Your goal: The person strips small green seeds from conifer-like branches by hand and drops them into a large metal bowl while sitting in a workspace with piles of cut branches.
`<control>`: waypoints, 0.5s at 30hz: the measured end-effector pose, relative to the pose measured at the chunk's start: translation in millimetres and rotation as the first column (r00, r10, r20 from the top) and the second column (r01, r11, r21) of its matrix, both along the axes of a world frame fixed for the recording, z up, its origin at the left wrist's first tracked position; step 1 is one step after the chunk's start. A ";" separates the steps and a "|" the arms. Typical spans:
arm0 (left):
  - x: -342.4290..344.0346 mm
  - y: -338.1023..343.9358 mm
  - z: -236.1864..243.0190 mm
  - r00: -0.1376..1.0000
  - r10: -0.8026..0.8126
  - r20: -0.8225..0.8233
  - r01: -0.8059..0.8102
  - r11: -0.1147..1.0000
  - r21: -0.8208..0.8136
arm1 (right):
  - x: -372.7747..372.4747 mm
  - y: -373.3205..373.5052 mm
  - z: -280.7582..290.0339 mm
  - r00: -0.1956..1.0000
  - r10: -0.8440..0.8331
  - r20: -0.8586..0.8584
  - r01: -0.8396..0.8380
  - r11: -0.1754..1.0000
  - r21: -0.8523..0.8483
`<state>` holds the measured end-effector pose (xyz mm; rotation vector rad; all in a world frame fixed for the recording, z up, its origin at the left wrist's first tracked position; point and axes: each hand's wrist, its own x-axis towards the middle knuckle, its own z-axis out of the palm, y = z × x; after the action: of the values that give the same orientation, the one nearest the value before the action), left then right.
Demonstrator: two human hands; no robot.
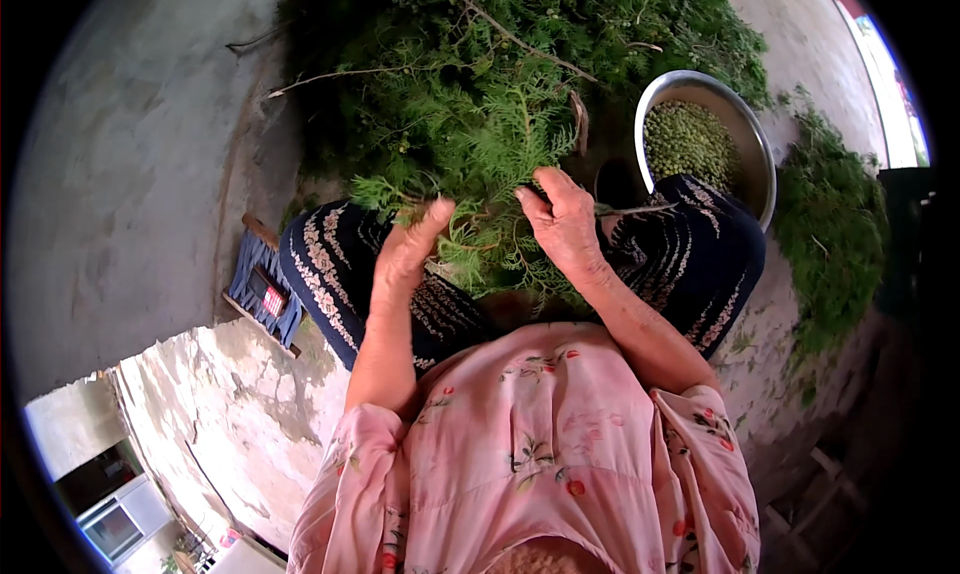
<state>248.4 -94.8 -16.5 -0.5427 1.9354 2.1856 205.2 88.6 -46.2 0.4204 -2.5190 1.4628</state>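
A leafy evergreen branch [482, 199] with flat, feathery sprays lies across my lap between my two hands. My right hand [566, 226] is closed on it, and a bare woody stem sticks out to the right of the fist. On the other side my left hand [408, 249] has its thumb raised along the foliage. Its fingers are curled round behind and partly hidden, closed on a spray of the same branch. A metal bowl [765, 154] stands against my right knee, tilted toward me. Small green cones or berries [688, 146] are heaped inside it.
A large pile of cut evergreen branches [400, 104] rises in front of me, with bare twigs poking out. More greenery [830, 234] lies on the right. A low stool [262, 284] with a woven dark seat stands by my left knee, near a grey wall [140, 194].
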 end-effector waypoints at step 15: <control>-68.1 28.3 -24.6 0.896 -0.382 0.227 0.340 0.259 -0.904 | 31.2 -13.7 -5.2 0.900 0.359 -0.247 -0.199 0.843 0.500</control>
<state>180.3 -66.5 -41.1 -0.0913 2.8409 0.5809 236.4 74.9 -51.4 1.0650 -2.5726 0.7421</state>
